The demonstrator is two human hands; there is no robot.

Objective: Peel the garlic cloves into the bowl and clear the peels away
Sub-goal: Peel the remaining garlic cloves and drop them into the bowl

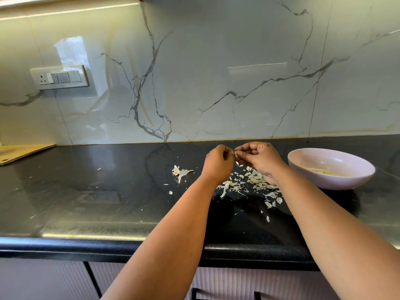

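Holding a small clove (236, 153) up over the counter (86, 191), both hands meet in the air. The right hand (260, 161) has its fingers curled round the clove and pinches it. The left hand (218, 162) is curled too, and its fingertips pinch at the end of the clove, right beside the right hand. The clove is pale and mostly hidden by the fingers, so only a little bit shows.

Under the hands lies a pile of peels (251, 182). They are thin, white and dry, and they spread out on the dark counter toward the near edge. A few small bits lie farther off. To the left of the left hand sits a small clump (179, 171) of white skin with a stalk.

The bowl (331, 182) stands on the counter just to the right of the right hand. It is pale and round. A few yellowish peeled cloves (322, 171) lie at the bottom of it.

Far off at the left end of the counter lies a wooden board (23, 151). Behind the counter is a shiny marble wall (216, 72) with grey veins. A switch plate (59, 77) sits on the wall at the left.
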